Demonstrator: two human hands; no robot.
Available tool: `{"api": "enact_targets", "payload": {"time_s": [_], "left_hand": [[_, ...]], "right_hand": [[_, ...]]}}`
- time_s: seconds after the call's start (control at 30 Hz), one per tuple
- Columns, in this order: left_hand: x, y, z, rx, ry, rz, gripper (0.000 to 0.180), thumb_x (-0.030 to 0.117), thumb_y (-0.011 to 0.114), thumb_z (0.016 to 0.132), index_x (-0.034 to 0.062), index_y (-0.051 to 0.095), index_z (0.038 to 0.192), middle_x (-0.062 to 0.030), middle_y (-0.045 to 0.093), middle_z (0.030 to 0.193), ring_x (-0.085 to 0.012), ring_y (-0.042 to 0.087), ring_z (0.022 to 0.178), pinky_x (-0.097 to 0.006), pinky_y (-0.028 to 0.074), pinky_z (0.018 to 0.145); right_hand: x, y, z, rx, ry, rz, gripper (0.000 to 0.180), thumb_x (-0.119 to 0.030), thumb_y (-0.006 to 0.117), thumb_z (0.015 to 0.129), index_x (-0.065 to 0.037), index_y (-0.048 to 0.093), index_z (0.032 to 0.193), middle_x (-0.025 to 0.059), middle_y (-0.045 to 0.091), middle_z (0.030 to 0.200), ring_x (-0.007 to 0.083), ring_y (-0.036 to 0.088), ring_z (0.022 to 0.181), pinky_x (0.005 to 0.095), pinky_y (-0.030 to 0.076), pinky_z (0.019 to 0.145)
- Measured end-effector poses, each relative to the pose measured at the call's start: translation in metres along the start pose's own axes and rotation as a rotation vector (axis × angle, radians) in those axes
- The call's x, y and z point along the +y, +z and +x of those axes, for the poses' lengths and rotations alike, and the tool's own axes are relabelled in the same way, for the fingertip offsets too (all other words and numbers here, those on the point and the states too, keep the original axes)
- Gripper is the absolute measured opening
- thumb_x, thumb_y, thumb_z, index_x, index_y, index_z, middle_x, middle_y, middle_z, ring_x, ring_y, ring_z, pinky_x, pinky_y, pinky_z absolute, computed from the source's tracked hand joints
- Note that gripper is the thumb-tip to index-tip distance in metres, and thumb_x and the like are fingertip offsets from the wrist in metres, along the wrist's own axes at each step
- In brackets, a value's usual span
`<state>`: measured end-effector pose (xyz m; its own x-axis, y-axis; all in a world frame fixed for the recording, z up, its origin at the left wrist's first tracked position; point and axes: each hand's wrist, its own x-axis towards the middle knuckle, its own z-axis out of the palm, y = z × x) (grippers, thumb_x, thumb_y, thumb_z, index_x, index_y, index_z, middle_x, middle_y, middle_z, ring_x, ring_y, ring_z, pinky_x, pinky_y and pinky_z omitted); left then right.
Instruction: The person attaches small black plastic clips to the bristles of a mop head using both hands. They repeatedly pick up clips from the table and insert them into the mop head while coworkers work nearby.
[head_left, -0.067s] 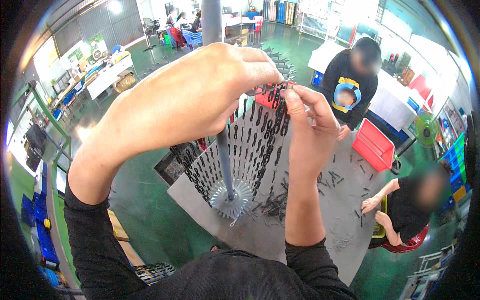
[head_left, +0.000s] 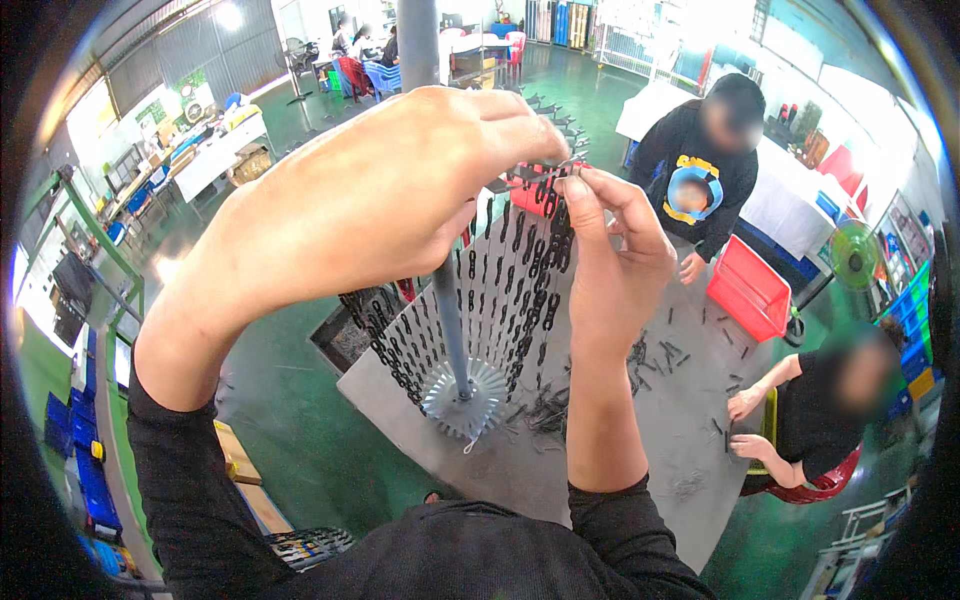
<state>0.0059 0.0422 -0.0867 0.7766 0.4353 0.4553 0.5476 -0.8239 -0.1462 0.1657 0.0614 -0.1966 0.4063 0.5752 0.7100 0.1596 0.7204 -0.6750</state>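
My left hand (head_left: 440, 165) arches across in front of a grey upright pole (head_left: 419, 40), its fingertips at the toothed rim of an upper wheel (head_left: 575, 133). Those fingers are bent and closed, and what sits under them is mostly hidden. Just right of them, my right hand (head_left: 625, 230) pinches between thumb and forefinger the top of a black chain (head_left: 561, 225). The two hands' fingertips nearly meet there. Many more black chains (head_left: 472, 262) hang in a ring around the pole, down toward a silvery slotted disc (head_left: 440, 385) at its foot.
Loose black strips (head_left: 548, 408) lie on the grey table (head_left: 610, 520). A red crate (head_left: 748, 290) stands on its right side. One person (head_left: 700, 170) stands across the table; another (head_left: 830, 410) sits at right handling small pieces. A green fan (head_left: 853, 255) is behind them.
My right hand has shifted very slightly left, along with the chain by its thumb. The left hand stays nearly in place. The seated person's hands have moved a little.
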Motion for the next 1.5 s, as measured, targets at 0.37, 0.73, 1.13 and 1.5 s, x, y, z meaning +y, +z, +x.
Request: {"api": "enact_targets", "payload": {"time_s": [0.37, 0.73, 1.13, 1.5], "left_hand": [[0.005, -0.001, 0.020, -0.033, -0.061, 0.164, 0.034, -0.002, 0.060, 0.074, -0.0037, 0.062, 0.108, -0.0190, 0.063, 0.103, -0.0367, 0.060, 0.096, -0.040, 0.048, 0.085], [0.001, 0.007, 0.011, 0.074, 0.038, 0.167, 0.039, -0.010, 0.058, 0.069, -0.0037, 0.064, 0.107, -0.0192, 0.064, 0.107, -0.0357, 0.061, 0.100, -0.039, 0.049, 0.087], [0.006, 0.017, 0.005, 0.097, 0.116, 0.091, 0.038, -0.010, 0.058, 0.070, -0.0014, 0.065, 0.106, -0.0165, 0.065, 0.106, -0.0342, 0.062, 0.097, -0.039, 0.050, 0.084], [-0.010, 0.008, 0.000, 0.089, 0.042, 0.138, 0.044, -0.010, 0.057, 0.071, 0.0052, 0.064, 0.111, -0.0142, 0.064, 0.111, -0.0334, 0.060, 0.104, -0.040, 0.048, 0.087]], "right_hand": [[-0.007, 0.008, 0.013, -0.018, -0.136, -0.218, 0.013, -0.014, 0.069, 0.084, -0.002, 0.070, 0.090, 0.0045, 0.068, 0.080, 0.0111, 0.058, 0.073, 0.0246, 0.043, 0.069], [0.010, -0.020, 0.036, -0.481, 0.306, 0.535, 0.010, -0.005, 0.062, 0.086, 0.004, 0.064, 0.090, 0.0043, 0.063, 0.081, 0.0097, 0.058, 0.076, 0.0227, 0.045, 0.074], [0.008, -0.045, 0.035, -0.694, 0.412, 0.712, 0.012, -0.009, 0.060, 0.088, 0.002, 0.060, 0.093, 0.0031, 0.059, 0.084, 0.0109, 0.052, 0.081, 0.0234, 0.038, 0.079], [0.048, -0.112, 0.063, -0.573, 0.372, 0.321, 0.014, -0.009, 0.063, 0.087, 0.002, 0.063, 0.096, 0.0054, 0.063, 0.087, 0.0111, 0.057, 0.082, 0.0251, 0.043, 0.077]]}}
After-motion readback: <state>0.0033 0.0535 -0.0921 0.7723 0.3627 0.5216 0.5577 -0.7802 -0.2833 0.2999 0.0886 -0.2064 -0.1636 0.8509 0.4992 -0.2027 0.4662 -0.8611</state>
